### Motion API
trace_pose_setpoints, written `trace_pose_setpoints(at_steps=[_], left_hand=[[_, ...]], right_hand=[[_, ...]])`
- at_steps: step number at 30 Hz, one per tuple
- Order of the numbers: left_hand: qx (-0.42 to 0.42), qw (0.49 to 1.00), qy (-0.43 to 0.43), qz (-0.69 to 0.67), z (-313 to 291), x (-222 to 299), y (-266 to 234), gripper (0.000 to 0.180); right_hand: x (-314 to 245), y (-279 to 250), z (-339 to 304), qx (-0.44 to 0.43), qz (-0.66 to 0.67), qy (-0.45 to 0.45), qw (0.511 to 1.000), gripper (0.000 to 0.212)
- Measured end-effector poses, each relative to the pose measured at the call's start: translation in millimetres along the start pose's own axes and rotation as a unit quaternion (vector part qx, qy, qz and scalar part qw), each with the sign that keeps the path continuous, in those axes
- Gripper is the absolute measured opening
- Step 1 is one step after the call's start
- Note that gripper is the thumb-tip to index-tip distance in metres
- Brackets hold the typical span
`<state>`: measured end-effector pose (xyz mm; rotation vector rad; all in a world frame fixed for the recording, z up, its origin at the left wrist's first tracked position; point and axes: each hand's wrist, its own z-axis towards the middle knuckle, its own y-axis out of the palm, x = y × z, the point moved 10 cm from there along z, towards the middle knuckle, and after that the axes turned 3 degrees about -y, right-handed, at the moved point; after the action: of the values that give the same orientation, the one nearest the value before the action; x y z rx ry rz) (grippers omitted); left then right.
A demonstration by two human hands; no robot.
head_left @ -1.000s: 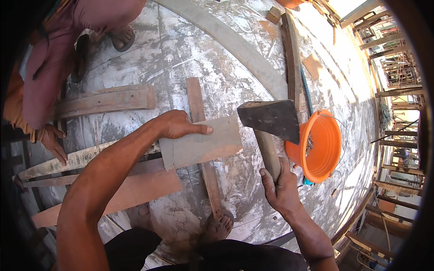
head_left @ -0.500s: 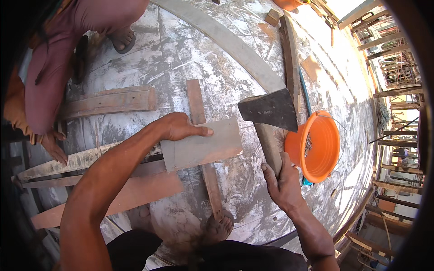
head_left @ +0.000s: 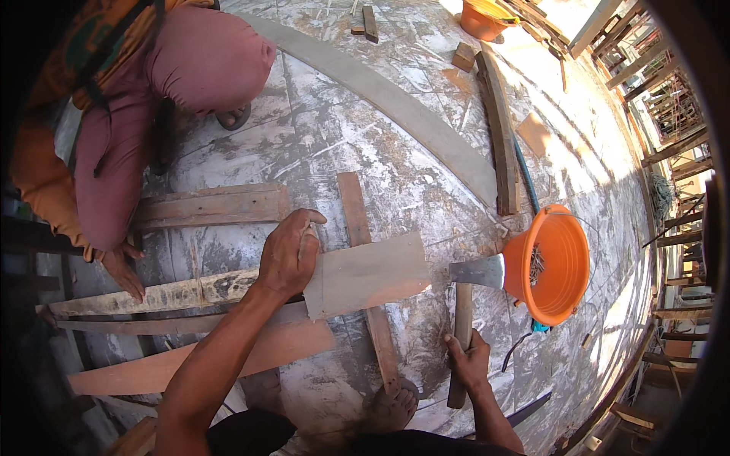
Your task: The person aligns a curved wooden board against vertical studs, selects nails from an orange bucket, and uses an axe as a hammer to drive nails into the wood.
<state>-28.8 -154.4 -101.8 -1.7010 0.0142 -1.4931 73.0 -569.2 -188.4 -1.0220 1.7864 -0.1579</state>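
My right hand [head_left: 468, 361] is wrapped around the wooden handle of an axe [head_left: 462, 315]. Its dark head, with a bright face, is up beside the orange bucket. My left hand [head_left: 289, 254] is closed, knuckles up, at the left end of a flat grey board [head_left: 372, 275]. Whatever lies inside those fingers is hidden. The grey board crosses over a narrow reddish wood strip [head_left: 353, 201]. Under my left wrist runs a long mottled plank [head_left: 175, 292], with a pinkish plank [head_left: 220, 357] nearer me.
Another person's hand [head_left: 124, 272] rests by the mottled plank at left. An orange bucket [head_left: 517, 262] holding nails stands to the right. Beyond lie a thick timber [head_left: 498, 137], a long curved grey board [head_left: 380, 95] and a second orange bucket [head_left: 483, 21]. My bare foot [head_left: 395, 403] touches the reddish strip.
My left hand has shifted from the top of the grey board to its left end and curled closed. The axe has turned more upright and its head has dropped lower.
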Motion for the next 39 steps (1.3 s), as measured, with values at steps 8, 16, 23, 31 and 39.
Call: trace_pose_setpoints(at_steps=[8,16,23,31,39], left_hand=[[0.041,0.803,-0.307,-0.509,-88,-42,-2,0.033],[0.061,0.623,-0.377,-0.682,-125,3,43,0.044],[0.098,0.671,-0.358,-0.642,-145,17,61,0.041],[0.151,0.7,-0.37,-0.592,-142,-12,35,0.028],[-0.043,0.997,-0.03,-0.054,-133,32,11,0.027]], right_hand=[[1,5,9,0.094,-0.212,-0.115,0.966,0.039],[-236,100,-37,-0.137,-0.019,-0.431,0.892,0.039],[-227,130,-33,-0.153,0.025,-0.357,0.921,0.019],[-197,122,-16,-0.169,0.127,-0.234,0.949,0.019],[-239,140,-27,-0.256,-0.03,-0.326,0.91,0.013]])
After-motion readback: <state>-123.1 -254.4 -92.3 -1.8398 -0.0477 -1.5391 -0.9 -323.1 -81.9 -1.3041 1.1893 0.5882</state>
